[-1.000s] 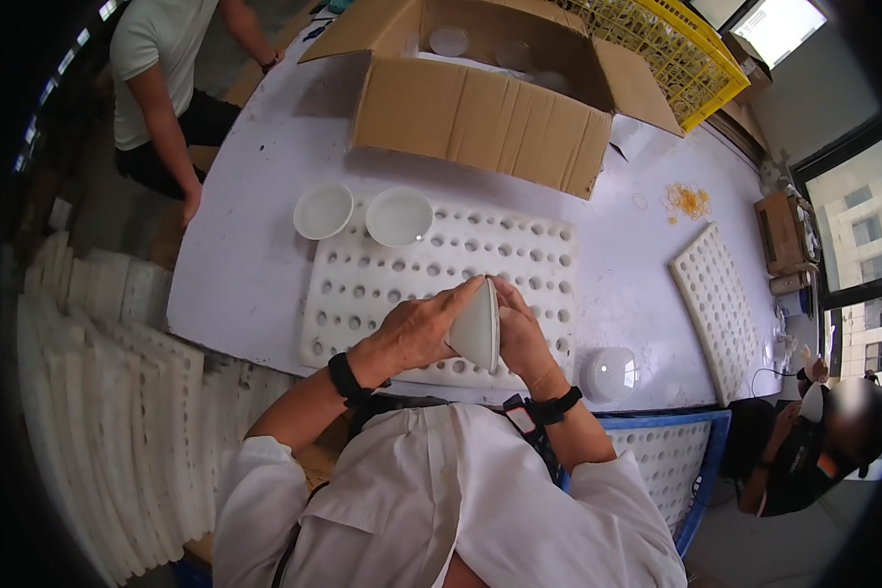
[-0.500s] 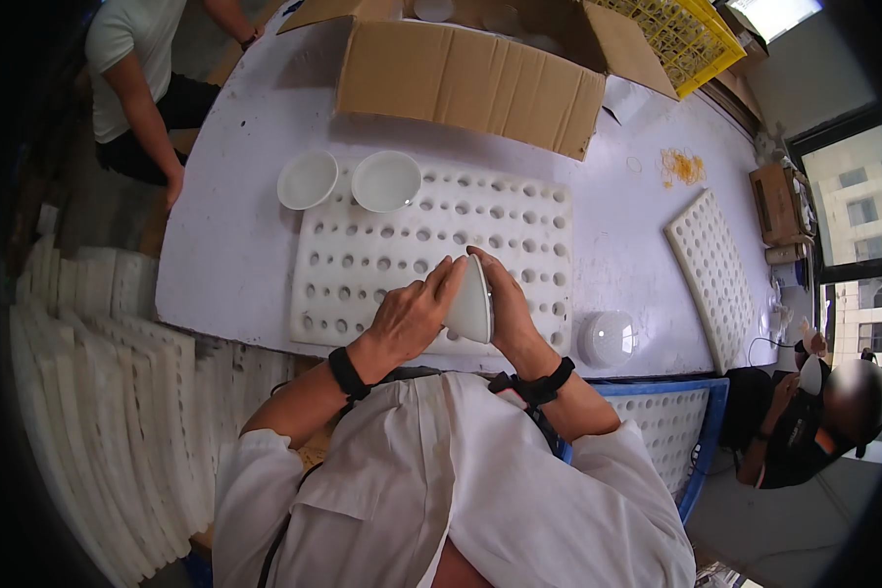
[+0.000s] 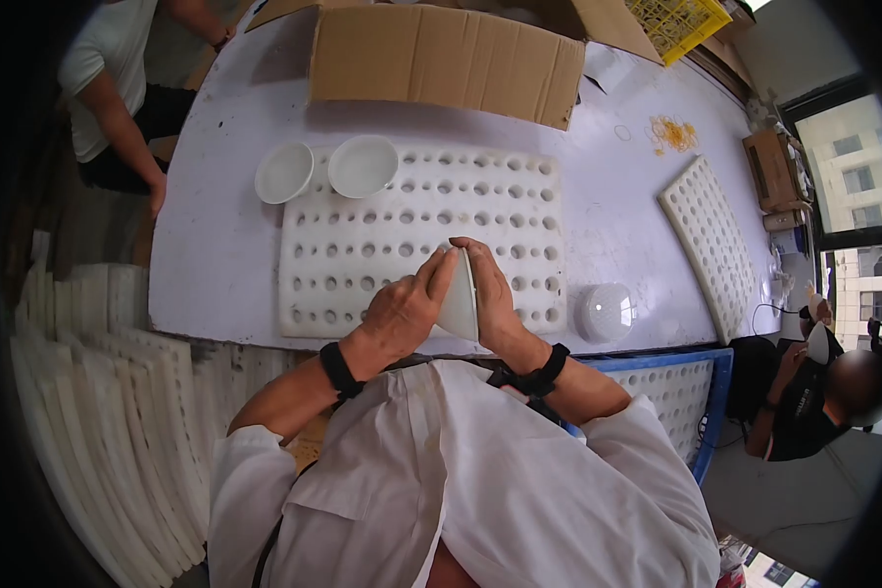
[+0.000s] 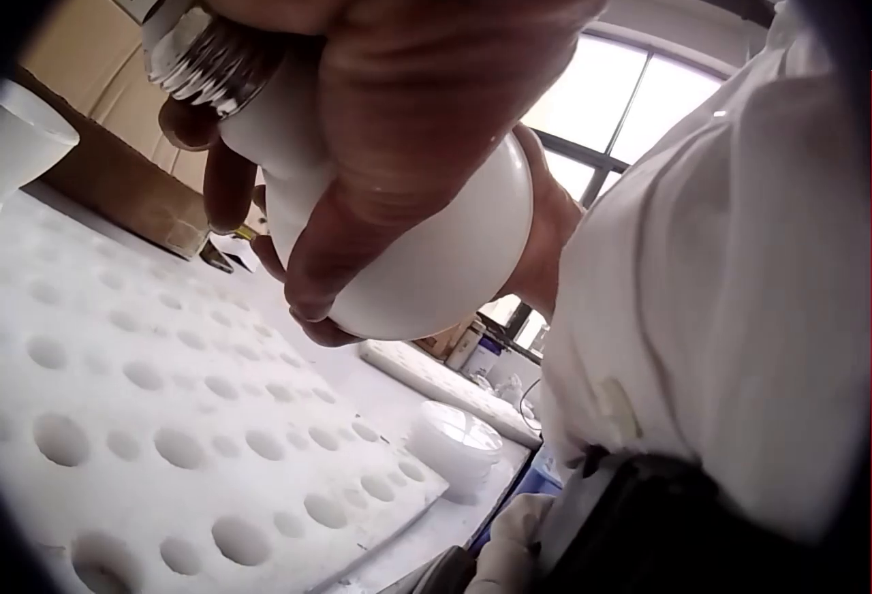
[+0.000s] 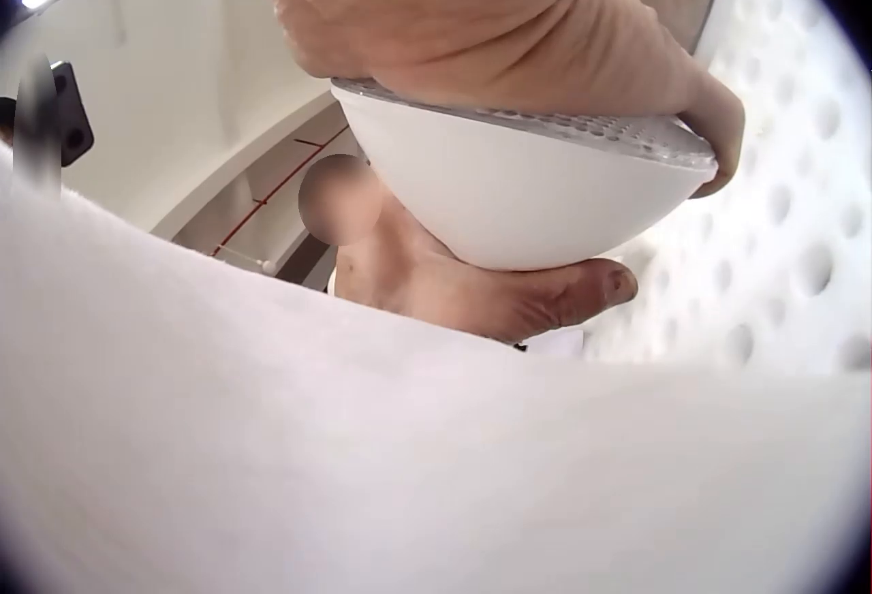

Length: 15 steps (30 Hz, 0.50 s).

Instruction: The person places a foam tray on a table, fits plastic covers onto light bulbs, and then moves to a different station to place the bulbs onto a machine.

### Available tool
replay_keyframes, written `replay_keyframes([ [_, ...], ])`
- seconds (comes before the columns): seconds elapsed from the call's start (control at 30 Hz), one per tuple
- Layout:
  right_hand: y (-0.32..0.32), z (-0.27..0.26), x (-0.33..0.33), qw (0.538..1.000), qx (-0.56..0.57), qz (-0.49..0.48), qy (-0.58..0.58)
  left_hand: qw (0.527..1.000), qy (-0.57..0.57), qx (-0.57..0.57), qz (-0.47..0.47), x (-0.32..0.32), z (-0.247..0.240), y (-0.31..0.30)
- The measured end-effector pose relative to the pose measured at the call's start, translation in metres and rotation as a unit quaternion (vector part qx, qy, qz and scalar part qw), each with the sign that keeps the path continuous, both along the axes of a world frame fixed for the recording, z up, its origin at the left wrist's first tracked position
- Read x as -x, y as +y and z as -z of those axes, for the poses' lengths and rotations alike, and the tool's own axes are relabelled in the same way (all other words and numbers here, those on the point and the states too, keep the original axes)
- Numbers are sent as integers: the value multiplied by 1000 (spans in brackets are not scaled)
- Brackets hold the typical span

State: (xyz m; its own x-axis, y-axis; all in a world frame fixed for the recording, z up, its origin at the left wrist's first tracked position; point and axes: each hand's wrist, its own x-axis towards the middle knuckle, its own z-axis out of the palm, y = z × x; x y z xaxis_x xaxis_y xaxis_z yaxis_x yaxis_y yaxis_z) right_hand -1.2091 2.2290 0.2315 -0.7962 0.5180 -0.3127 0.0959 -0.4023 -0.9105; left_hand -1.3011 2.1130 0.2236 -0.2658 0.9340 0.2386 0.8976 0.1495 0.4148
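Both hands hold a white light bulb with a wide, cone-like body (image 4: pixel 450 260) above the near edge of a white foam board with rows of holes (image 3: pixel 353 250). My left hand (image 3: pixel 402 312) grips the bulb's body, its metal screw base (image 4: pixel 218 66) showing past the fingers. Across the wide face, my right hand (image 3: pixel 495 309) presses with its palm, fingertips bent over the rim. A dotted clear cover (image 5: pixel 600 128) shows under that palm. Two white bowl-shaped shells (image 3: pixel 363 167) sit at the board's far left corner. Clear round covers (image 3: pixel 608 314) stand right of the board.
An open cardboard box (image 3: pixel 446 64) stands at the back, near a yellow crate (image 3: pixel 681 24). Rubber bands (image 3: pixel 672 133) and another foam board (image 3: pixel 710 245) lie on the right. A blue crate (image 3: pixel 720 377) is below the table edge. Foam sheets (image 3: pixel 98 421) stand left; people are at both sides.
The head view has shifted, so the table's things sit higher and a little left. The right hand's fingers now lie flatter over the bulb's wide face; both hands keep hold of it.
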Motion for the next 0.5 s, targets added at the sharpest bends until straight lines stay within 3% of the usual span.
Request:
replay_keyframes([
  [0.07,3,4,0,1000,20,-10,-2,1000,-27,3,-4,-3,6,1],
  [0.13,8,6,-1,993,111,-30,6,998,-53,10,-11,-3,7,1],
  [0.33,27,8,3,983,169,-63,30,998,-64,-21,6,11,-3,9],
  [0.43,37,13,5,977,193,-85,13,990,-139,-21,-4,19,-9,11],
  [0.5,43,10,7,976,194,-94,-1,948,-296,102,-63,27,-14,13],
])
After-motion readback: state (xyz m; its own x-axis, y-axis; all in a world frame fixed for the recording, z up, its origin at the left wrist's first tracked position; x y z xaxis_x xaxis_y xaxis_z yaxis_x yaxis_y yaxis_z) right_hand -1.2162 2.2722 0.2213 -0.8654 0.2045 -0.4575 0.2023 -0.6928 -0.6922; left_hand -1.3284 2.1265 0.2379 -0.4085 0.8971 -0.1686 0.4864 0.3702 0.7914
